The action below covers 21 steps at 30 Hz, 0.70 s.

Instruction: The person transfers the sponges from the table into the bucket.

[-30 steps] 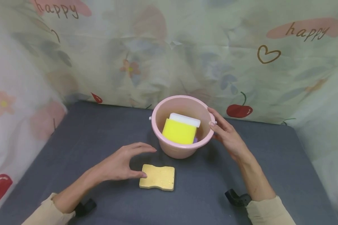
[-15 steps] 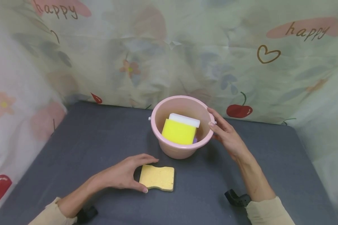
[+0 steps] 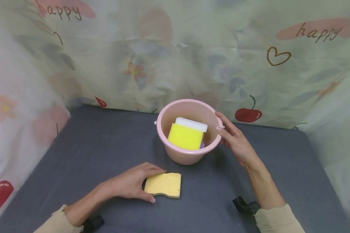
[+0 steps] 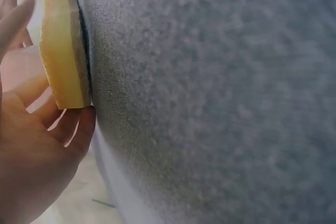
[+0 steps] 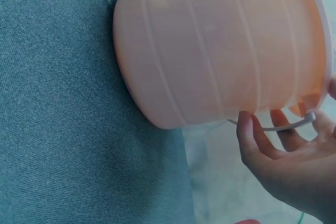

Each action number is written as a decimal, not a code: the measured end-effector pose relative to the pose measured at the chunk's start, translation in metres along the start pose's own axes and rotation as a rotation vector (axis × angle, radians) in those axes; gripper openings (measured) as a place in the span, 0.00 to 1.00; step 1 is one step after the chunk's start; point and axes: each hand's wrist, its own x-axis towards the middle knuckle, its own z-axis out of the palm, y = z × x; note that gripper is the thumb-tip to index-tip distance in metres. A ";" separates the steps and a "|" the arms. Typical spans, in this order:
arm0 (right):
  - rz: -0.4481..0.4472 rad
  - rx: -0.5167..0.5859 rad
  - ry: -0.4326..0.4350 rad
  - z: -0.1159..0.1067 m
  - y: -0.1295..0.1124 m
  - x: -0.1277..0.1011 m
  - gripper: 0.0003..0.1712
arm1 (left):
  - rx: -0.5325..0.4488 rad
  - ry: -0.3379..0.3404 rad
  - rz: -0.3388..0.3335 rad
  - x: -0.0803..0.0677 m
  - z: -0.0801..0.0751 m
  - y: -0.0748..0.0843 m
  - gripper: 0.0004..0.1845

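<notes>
A pale yellow sponge (image 3: 164, 185) with notched long sides lies flat on the dark table. My left hand (image 3: 135, 181) is spread about its left end, fingers at the far edge and thumb along the near one. In the left wrist view, a gap shows between the thumb (image 4: 21, 17) and the sponge (image 4: 60, 45). Behind it stands a pink bucket (image 3: 182, 157), holding a bright yellow block (image 3: 185, 136), a white block (image 3: 191, 124) and a bit of something purple. My right hand (image 3: 236, 139) grips the bucket's right rim, fingers outside beside the white handle (image 5: 286, 127).
A dark grey cloth (image 3: 105, 142) covers the table. Printed curtains (image 3: 110, 58) rise at the back and both sides, close behind the bucket. A black band (image 3: 246, 205) is at my right wrist, another (image 3: 93, 223) at my left.
My left hand has come nearer and rightward, from above the sponge's left corner to around its left end. The right hand and bucket have stayed in place.
</notes>
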 end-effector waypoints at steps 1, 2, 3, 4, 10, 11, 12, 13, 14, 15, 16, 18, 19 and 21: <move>0.000 -0.003 0.001 0.000 0.000 0.000 0.32 | 0.008 0.001 -0.001 0.001 0.000 0.001 0.46; 0.001 -0.005 0.002 0.000 0.000 0.000 0.32 | 0.016 0.003 -0.002 0.002 0.001 0.001 0.46; 0.001 -0.006 0.003 0.000 0.000 0.000 0.32 | 0.029 0.006 -0.001 0.002 0.001 0.002 0.46; 0.001 -0.007 0.004 0.000 0.000 0.000 0.32 | 0.042 0.009 -0.002 0.003 0.002 0.002 0.45; -0.003 -0.016 0.004 0.000 0.001 0.000 0.32 | 0.096 0.033 -0.027 0.007 0.006 0.003 0.43; -0.003 -0.016 0.004 0.000 0.001 0.000 0.32 | 0.093 0.033 -0.034 0.007 0.006 0.004 0.43; -0.004 -0.017 0.003 0.000 0.001 0.001 0.32 | 0.084 0.031 -0.041 0.007 0.005 0.004 0.42; -0.004 -0.016 0.003 0.000 0.001 0.001 0.32 | 0.071 0.028 -0.046 0.007 0.004 0.005 0.42; -0.004 -0.016 0.002 0.000 0.001 0.001 0.32 | 0.053 0.024 -0.051 0.007 0.003 0.005 0.42; -0.004 -0.014 0.002 0.000 0.001 0.001 0.32 | 0.034 0.021 -0.052 0.006 0.003 0.006 0.41; -0.003 -0.014 0.002 0.000 0.001 0.001 0.32 | 0.010 0.018 -0.050 0.006 0.002 0.006 0.41; -0.003 -0.014 0.002 0.000 0.001 0.001 0.32 | -0.037 0.014 -0.040 0.004 0.000 0.007 0.40; -0.003 -0.012 0.003 0.000 0.001 0.001 0.32 | -0.055 0.014 -0.032 0.004 -0.001 0.008 0.39; -0.002 -0.009 0.007 0.000 0.001 0.001 0.32 | -0.076 0.018 -0.010 0.003 -0.002 0.008 0.38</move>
